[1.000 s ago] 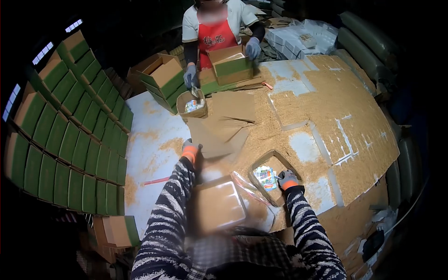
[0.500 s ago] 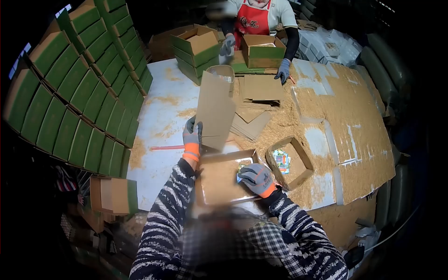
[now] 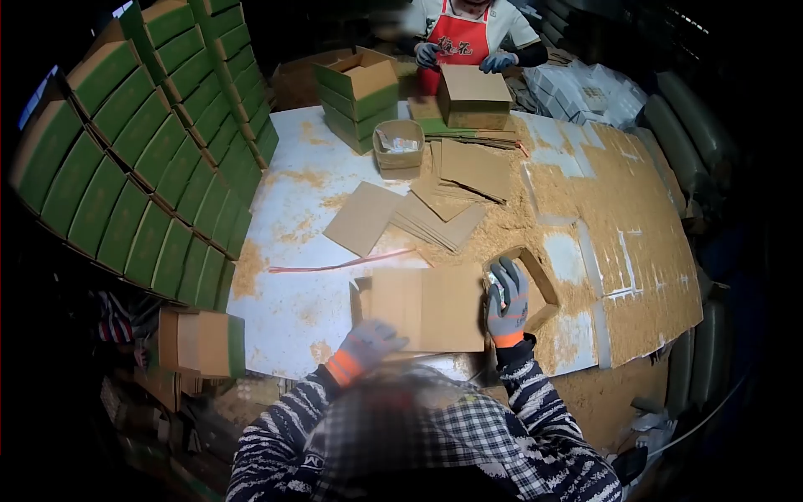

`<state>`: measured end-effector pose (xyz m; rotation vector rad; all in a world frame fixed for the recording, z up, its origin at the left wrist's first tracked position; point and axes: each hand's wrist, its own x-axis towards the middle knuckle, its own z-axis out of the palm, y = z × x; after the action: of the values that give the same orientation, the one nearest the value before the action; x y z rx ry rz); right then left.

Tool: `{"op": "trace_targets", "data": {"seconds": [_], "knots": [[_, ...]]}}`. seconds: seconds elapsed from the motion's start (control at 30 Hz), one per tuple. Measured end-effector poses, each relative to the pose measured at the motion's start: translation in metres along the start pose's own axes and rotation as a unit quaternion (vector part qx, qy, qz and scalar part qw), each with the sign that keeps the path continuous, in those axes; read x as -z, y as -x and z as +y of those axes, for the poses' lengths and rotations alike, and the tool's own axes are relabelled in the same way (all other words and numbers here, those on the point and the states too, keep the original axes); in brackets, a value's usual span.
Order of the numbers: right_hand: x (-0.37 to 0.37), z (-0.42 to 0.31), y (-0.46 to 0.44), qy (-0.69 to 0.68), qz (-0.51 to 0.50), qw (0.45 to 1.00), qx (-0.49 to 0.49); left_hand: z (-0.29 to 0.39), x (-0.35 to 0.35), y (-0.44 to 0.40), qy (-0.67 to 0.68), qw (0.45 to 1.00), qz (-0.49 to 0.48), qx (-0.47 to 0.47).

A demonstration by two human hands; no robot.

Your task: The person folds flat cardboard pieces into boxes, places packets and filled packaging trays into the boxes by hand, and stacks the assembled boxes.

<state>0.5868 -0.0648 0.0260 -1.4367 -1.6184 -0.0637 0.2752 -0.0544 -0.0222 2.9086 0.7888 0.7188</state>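
A flat brown cardboard sheet (image 3: 435, 308) lies over the open box (image 3: 361, 303) in front of me. My left hand (image 3: 372, 345), gloved in grey and orange, is blurred at the sheet's lower left edge; its grip is unclear. My right hand (image 3: 507, 299) is at the sheet's right edge, over the left side of a small carton (image 3: 545, 289). Its fingers point away from me and are close together; small printed packets show beside them, and whether it holds any is hidden. Loose cardboard sheets (image 3: 363, 219) lie beyond the box.
Green boxes (image 3: 125, 176) are stacked at left. A co-worker in a red apron (image 3: 458, 42) stands across the table by a brown-topped box (image 3: 475, 84). A small bin with packets (image 3: 398, 151), a red strap (image 3: 339, 263) and an open carton (image 3: 196, 341) are also around.
The cardboard sheet now covers the box before me. My left hand has come down towards me, and my right hand has gone from the box to the small carton. The co-worker's box now has a brown top.
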Motion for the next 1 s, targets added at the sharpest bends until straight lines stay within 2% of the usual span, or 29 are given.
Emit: {"op": "trace_targets", "data": {"seconds": [0.03, 0.1, 0.13, 0.2, 0.23, 0.27, 0.3, 0.33, 0.37, 0.4, 0.43, 0.47, 0.5, 0.53, 0.57, 0.6, 0.63, 0.67, 0.7, 0.73, 0.77, 0.83, 0.87, 0.93, 1.0], "knots": [[0.001, -0.011, -0.001, 0.034, -0.047, 0.997, 0.046, 0.001, -0.012, 0.006, 0.003, 0.996, -0.088, 0.025], [-0.012, -0.023, 0.002, -0.020, -0.245, 0.957, 0.154, 0.001, -0.028, 0.021, 0.022, 0.968, -0.241, 0.063], [-0.030, -0.017, 0.015, -0.051, -0.352, 0.915, 0.190, -0.003, -0.045, 0.033, 0.018, 0.968, -0.240, 0.070], [-0.074, 0.010, 0.061, 0.023, -0.533, 0.829, 0.166, -0.014, -0.079, 0.057, -0.014, 0.952, -0.302, 0.057], [-0.080, 0.014, 0.067, 0.059, -0.555, 0.811, 0.175, -0.013, -0.070, 0.046, 0.013, 0.930, -0.356, 0.092], [-0.087, 0.025, 0.067, 0.000, -0.548, 0.825, 0.136, -0.010, -0.046, 0.027, 0.009, 0.929, -0.355, 0.103], [-0.082, 0.031, 0.059, -0.071, -0.510, 0.849, 0.116, -0.005, -0.017, 0.006, 0.112, 0.957, -0.236, 0.127], [-0.072, 0.023, 0.045, -0.148, -0.474, 0.863, 0.096, -0.001, 0.000, -0.002, 0.206, 0.961, -0.109, 0.151], [-0.033, -0.019, 0.015, -0.205, -0.370, 0.905, 0.031, 0.000, 0.005, 0.002, 0.190, 0.960, -0.104, 0.178], [-0.026, -0.011, 0.013, -0.161, -0.278, 0.946, 0.036, 0.000, 0.013, 0.008, 0.280, 0.912, 0.052, 0.297], [-0.041, 0.033, 0.031, -0.173, -0.147, 0.973, 0.044, -0.001, 0.020, 0.016, 0.348, 0.822, 0.218, 0.396], [-0.053, 0.067, 0.047, -0.230, -0.095, 0.960, -0.131, -0.007, 0.003, 0.032, 0.412, 0.765, 0.244, 0.430], [-0.056, 0.087, 0.046, -0.292, -0.090, 0.927, -0.219, -0.016, -0.015, 0.051, 0.476, 0.703, 0.274, 0.452], [-0.068, 0.137, 0.067, -0.371, -0.174, 0.875, -0.259, -0.019, -0.013, 0.061, 0.543, 0.668, 0.155, 0.485], [-0.087, 0.170, 0.092, -0.457, -0.242, 0.799, -0.308, -0.029, -0.043, 0.075, 0.563, 0.658, 0.099, 0.490], [-0.098, 0.176, 0.110, -0.466, -0.256, 0.794, -0.295, -0.039, -0.096, 0.090, 0.633, 0.591, 0.125, 0.484], [-0.107, 0.183, 0.120, -0.435, -0.346, 0.771, -0.312, -0.030, -0.072, 0.063, 0.548, 0.680, 0.068, 0.482], [-0.119, 0.183, 0.118, -0.396, -0.431, 0.742, -0.327, -0.019, -0.071, 0.053, 0.503, 0.718, 0.084, 0.474], [-0.104, 0.132, 0.101, -0.405, -0.433, 0.727, -0.345, -0.018, -0.096, 0.052, 0.393, 0.754, 0.065, 0.523], [-0.118, 0.143, 0.108, -0.283, -0.467, 0.762, -0.348, -0.020, -0.120, 0.058, 0.278, 0.776, 0.043, 0.565], [-0.118, 0.142, 0.113, -0.297, -0.444, 0.778, -0.331, -0.021, -0.127, 0.071, 0.276, 0.773, 0.050, 0.569], [-0.112, 0.121, 0.113, -0.315, -0.377, 0.829, -0.268, -0.027, -0.133, 0.085, 0.387, 0.763, 0.148, 0.496], [-0.099, 0.083, 0.101, -0.351, -0.356, 0.819, -0.280, -0.026, -0.131, 0.089, 0.389, 0.760, 0.153, 0.498], [-0.079, 0.012, 0.077, -0.429, -0.313, 0.789, -0.310, -0.025, -0.121, 0.104, 0.455, 0.699, 0.249, 0.492], [-0.083, -0.011, 0.070, -0.440, -0.301, 0.786, -0.314, -0.026, -0.105, 0.123, 0.338, 0.821, 0.086, 0.451]]}}
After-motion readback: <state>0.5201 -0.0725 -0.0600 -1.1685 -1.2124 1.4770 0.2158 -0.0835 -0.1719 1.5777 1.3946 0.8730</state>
